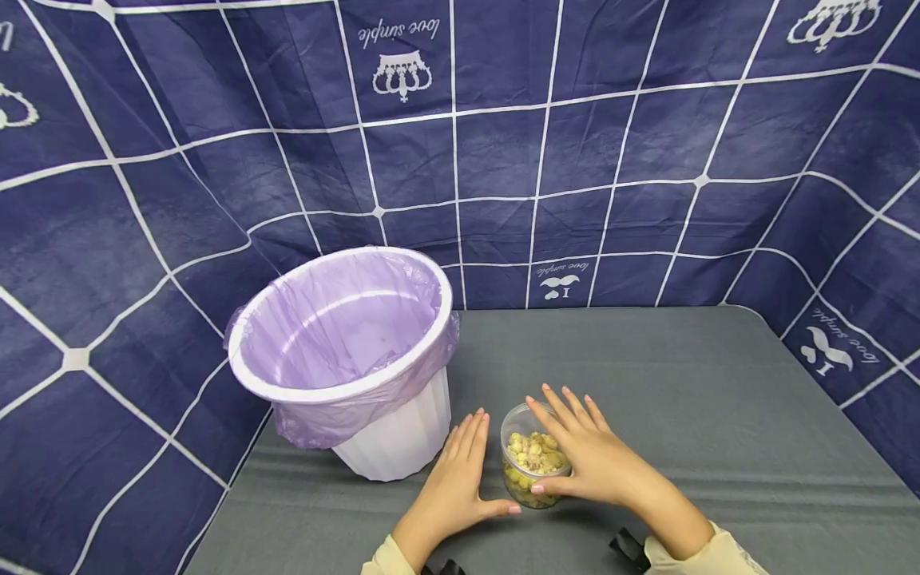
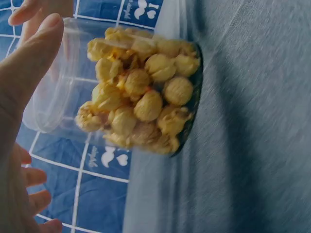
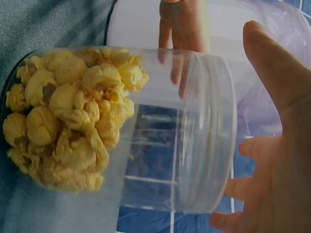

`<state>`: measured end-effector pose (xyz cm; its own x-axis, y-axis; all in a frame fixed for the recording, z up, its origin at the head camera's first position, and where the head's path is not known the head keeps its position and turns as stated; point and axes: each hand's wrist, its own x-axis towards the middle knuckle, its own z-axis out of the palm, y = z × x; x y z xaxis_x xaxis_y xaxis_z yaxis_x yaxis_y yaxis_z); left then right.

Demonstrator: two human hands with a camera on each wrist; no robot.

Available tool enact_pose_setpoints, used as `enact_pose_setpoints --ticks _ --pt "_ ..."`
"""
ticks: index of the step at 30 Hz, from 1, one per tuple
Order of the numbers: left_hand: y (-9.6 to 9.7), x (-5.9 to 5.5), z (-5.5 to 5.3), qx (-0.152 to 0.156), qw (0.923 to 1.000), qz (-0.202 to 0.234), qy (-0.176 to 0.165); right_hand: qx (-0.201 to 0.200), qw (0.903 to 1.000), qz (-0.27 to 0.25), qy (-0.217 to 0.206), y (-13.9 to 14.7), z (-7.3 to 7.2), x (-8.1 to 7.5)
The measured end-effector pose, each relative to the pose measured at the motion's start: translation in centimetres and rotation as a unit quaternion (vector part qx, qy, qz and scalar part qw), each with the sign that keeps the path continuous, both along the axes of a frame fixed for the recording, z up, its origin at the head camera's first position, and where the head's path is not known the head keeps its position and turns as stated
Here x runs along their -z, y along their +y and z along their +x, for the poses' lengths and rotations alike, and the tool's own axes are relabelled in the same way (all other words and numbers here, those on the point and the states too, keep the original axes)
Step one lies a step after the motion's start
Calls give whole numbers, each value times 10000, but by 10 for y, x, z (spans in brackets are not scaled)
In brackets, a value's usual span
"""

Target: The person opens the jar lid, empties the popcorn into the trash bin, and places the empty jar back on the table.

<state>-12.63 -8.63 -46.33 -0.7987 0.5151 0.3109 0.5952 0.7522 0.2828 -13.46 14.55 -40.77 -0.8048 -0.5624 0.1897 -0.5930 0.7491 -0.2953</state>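
Note:
A clear plastic jar (image 1: 514, 422) partly filled with yellow caramel popcorn (image 1: 533, 452) stands upright on the grey surface between the two hands. On the jar's left is the left hand (image 1: 454, 483), its fingers straight and its thumb pointing toward the jar. The right hand (image 1: 600, 455) is at the other side, fingers spread, seeming to overlap the rim from above. In the right wrist view a gap shows between that hand's fingers and the jar wall (image 3: 209, 136). Whether a clear lid covers the jar I cannot tell.
A white bin (image 1: 402, 435) lined with a purple plastic bag (image 1: 345, 319) stands left of the jar, close to the left hand. Behind everything hangs a blue cloth (image 1: 496, 160) with white grid lines. Grey cloth (image 1: 683, 383) covers the surface.

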Motion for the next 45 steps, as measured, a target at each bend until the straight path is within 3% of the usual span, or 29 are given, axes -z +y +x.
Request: enact_pose_setpoints --ticks 15,25,35,45 --pt "15 20 5 22 9974 541 -476 -59 9998 -18 181 -10 -6 6" --pt "21 24 7 10 9970 570 -523 622 9979 -83 174 -18 -8 0" --pt "22 20 4 -129 9940 1079 89 773 9932 -842 235 -14 -5 1" --pt "28 9 -3 -358 9799 1317 1452 973 9807 -1640 -429 -10 1 0"
